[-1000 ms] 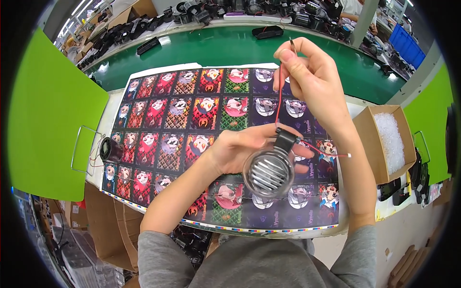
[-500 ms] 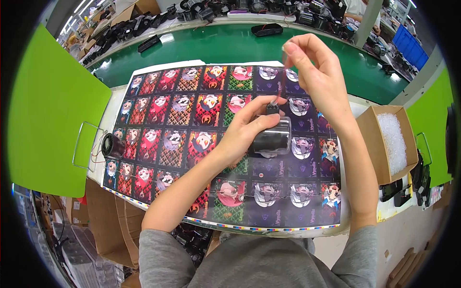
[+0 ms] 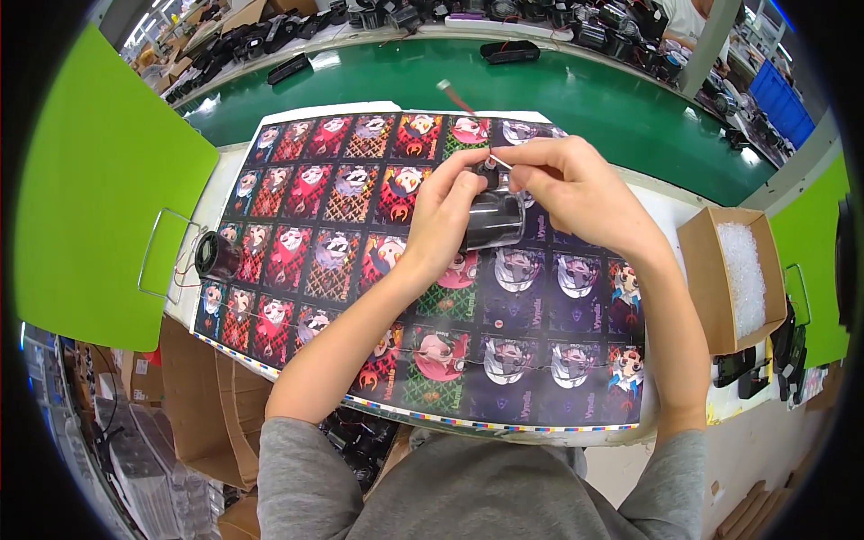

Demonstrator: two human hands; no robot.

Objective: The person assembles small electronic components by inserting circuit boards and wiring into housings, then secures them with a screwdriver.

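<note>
A dark, glossy cylinder with a clear-looking shell [image 3: 494, 221] lies tilted over the printed sheet. My left hand [image 3: 443, 211] is closed round its narrow black neck, fingertips at the top. Thumb and forefinger of my right hand [image 3: 562, 184] pinch a thin white strip [image 3: 500, 161] right at the neck; its exact kind is too small to tell. From behind the fingers, a red wire [image 3: 462, 101] rises away from me, ending in a small white connector [image 3: 444, 85]. Fingers hide most of the neck.
A similar dark cylinder [image 3: 217, 256] with thin wires sits at the sheet's left edge. The glossy sheet of cartoon cards [image 3: 342, 225] covers the table. At right stands a cardboard box [image 3: 706, 279] of small clear pieces [image 3: 742, 274]. Beyond is a green surface [image 3: 387, 85] with black parts [image 3: 509, 52].
My right hand has come down from the raised wire to the neck and now pinches the white strip. The wire's end is loose. The cylinder and left hand have shifted slightly away from me.
</note>
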